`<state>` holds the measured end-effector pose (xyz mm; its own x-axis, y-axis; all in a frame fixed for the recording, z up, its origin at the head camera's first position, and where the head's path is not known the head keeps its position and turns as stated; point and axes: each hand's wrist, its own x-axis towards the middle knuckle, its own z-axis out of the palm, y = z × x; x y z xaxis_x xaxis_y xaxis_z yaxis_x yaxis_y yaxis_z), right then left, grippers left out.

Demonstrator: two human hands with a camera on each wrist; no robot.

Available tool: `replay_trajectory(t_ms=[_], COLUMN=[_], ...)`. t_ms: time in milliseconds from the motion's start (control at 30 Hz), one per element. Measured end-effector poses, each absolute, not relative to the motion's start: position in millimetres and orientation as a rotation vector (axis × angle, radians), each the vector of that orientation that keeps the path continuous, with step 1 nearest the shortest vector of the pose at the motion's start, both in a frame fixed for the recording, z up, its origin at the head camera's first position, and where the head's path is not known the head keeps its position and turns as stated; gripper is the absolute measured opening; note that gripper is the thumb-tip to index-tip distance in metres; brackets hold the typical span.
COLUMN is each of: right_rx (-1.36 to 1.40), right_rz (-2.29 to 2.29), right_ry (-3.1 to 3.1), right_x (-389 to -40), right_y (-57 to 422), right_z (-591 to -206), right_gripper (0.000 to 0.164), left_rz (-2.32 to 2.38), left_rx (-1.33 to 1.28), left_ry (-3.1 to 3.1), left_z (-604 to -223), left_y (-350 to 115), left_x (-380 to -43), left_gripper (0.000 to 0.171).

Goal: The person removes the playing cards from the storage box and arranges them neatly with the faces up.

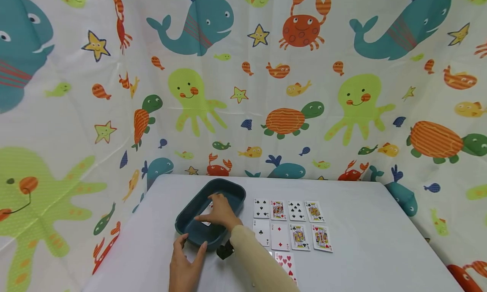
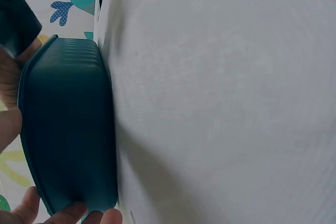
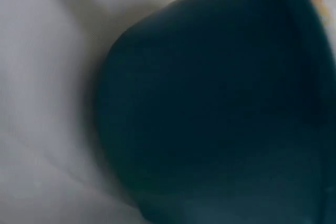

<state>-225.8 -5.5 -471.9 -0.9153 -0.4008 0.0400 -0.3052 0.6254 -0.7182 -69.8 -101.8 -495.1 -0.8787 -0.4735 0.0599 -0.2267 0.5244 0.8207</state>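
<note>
A deep teal plastic tray with rounded corners stands on the left of the table. My left hand holds its near corner, thumb and fingers spread against the outer wall; the left wrist view shows these fingertips on the tray's side. Reaching over the rim, my right hand is inside the tray, thumb and fingers bent about a playing card. The hand covers most of that card. The right wrist view is filled by the tray's blurred outer wall.
Right of the tray, face-up playing cards lie in rows, including a king of clubs and a two of diamonds. The right forearm partly covers the nearest row, with a hearts card. A sea-animal curtain hangs behind the white table.
</note>
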Motion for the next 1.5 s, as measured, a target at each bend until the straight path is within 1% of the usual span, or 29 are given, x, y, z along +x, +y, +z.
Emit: replay_trajectory(t_ms=[300, 600, 1033, 1367, 1500], right_rx=[-0.626, -0.618, -0.601, -0.711, -0.755], right_rz=[-0.859, -0.547, -0.503, -0.376, -0.359], right_ry=[2.815, 2.91, 2.934, 2.963, 2.975], right_x=[-228.9, -227.9, -227.2, -226.9, -227.8], right_y=[-7.1, -13.1, -16.1, -18.9, -20.5], right_z=[-474.9, -479.0, -478.1, -479.1, -482.1], right_gripper=[0.088, 0.084, 0.072, 0.059, 0.057], left_rz=[-1.286, -1.313, -1.309, -1.302, -1.303], left_rx=[0.591, 0.626, 0.618, 0.606, 0.601], left_ry=[-2.48, -2.493, -2.494, -2.483, -2.482], left_z=[-496.4, -494.9, -496.3, -496.3, -496.0], left_y=[-100.9, -100.9, -101.8, -102.6, -103.1], left_x=[-70.1, -71.7, -71.2, -71.2, -70.8], left_gripper=[0.079, 0.077, 0.078, 0.077, 0.077])
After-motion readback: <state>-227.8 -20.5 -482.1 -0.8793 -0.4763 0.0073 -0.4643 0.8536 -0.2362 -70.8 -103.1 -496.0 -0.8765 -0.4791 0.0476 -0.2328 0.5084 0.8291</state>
